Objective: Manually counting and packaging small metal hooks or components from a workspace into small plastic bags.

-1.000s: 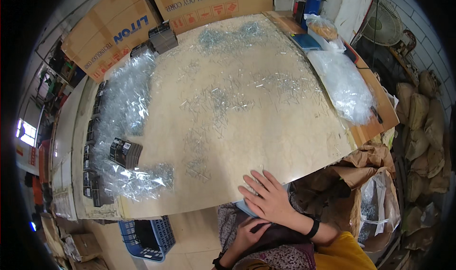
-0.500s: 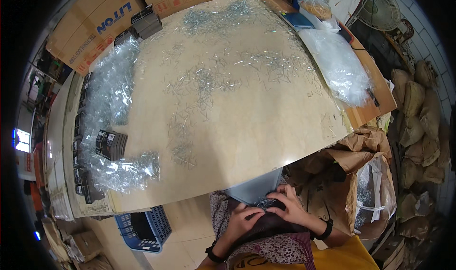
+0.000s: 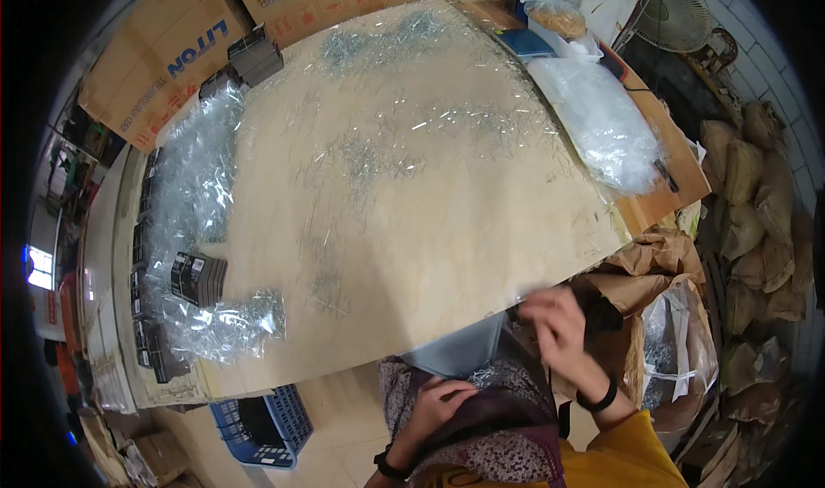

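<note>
My left hand [image 3: 440,399] is closed with thumb and fingertips together, close to the near edge of a grey-blue tray [image 3: 455,346] at my lap. What it pinches, if anything, is too small to make out. A small heap of thin silvery pins [image 3: 484,375] lies at the tray's near end, just right of those fingertips. My right hand [image 3: 557,323] is raised beside the table's front edge, right of the tray. Motion smears its fingers, so their grip does not show. Many more loose pins [image 3: 365,157] lie scattered across the wooden table [image 3: 447,230].
Clear plastic bags [image 3: 198,170] and dark card stacks [image 3: 198,277] line the table's left side. Cartons [image 3: 155,58] stand behind. More plastic bags [image 3: 601,123] lie at the right. A blue basket [image 3: 262,428] is below; an open paper sack [image 3: 675,342] stands right of me.
My right hand has left the pins at the tray and moved up and right to the table edge. My left hand has stayed near the tray; the view has shifted slightly.
</note>
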`<state>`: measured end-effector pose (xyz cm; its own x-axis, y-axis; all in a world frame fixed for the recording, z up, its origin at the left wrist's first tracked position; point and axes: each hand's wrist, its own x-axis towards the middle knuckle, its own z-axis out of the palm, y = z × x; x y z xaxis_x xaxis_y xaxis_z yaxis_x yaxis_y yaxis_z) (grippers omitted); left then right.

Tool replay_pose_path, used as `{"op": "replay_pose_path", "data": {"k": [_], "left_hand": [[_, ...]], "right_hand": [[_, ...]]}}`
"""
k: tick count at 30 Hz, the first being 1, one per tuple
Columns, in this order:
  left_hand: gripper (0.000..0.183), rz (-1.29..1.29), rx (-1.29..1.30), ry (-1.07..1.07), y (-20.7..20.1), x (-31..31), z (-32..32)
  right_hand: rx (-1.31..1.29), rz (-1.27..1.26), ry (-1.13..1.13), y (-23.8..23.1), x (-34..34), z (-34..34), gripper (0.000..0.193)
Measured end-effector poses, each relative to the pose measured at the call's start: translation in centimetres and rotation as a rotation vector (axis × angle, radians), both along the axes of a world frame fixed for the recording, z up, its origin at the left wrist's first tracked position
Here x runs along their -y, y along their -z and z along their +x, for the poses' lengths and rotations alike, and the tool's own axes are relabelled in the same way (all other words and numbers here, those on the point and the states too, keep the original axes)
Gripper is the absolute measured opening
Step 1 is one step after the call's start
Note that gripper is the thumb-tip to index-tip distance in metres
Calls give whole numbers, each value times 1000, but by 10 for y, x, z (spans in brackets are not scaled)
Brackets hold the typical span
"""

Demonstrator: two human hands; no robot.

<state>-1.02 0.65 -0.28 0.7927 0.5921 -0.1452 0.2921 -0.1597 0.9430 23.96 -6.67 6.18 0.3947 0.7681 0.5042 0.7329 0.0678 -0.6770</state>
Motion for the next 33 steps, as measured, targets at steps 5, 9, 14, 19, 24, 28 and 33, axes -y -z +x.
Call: {"op": "replay_pose_path", "data": {"k": [5,9,14,19,24,28,33], "left_hand": [[8,-72,4,2,-5,-1,8],[8,-30,42,15,-9,1,14],[9,-15,32,1,-5,-3,7],[10,-21,21,3,-9,-1,8],[9,-24,25,-11,-17,1,11],[9,-57,10,-11,-17,0,10],[10,-31,21,-3,-18,1,10]], "right_hand": [[409,-298,354,-16,-64,101,47],[252,-342,259,-5,-77,155,51],[293,-296,-48,-21,-74,71,51],[94,-297,-352,-34,-54,24,60],[119,-233,-235,-32,-58,1,65],[101,-216,-454,-18,-45,-25,64],[81,-34,-353,22,10,-30,43]]}}
